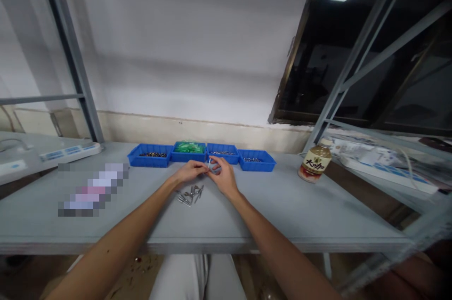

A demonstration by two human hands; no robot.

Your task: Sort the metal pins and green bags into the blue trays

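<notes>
the tabletop [318, 215] looks smooth and matt; the blue trays [150, 162] are plastic with a slight sheen. the loose rods [185, 199] are shiny metal, the bottle [314, 162] looks glossy, the trousers [178, 276] matt cloth.

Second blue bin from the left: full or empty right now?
Full or nearly so: green pieces reach about the rim of the blue bin, covering its floor.

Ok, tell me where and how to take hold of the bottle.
Grip the bottle around its labelled middle, probably coming from the left with the right hand: it stands upright, its rounded sides suit a wraparound grasp, and a metal post rises behind it.
</notes>
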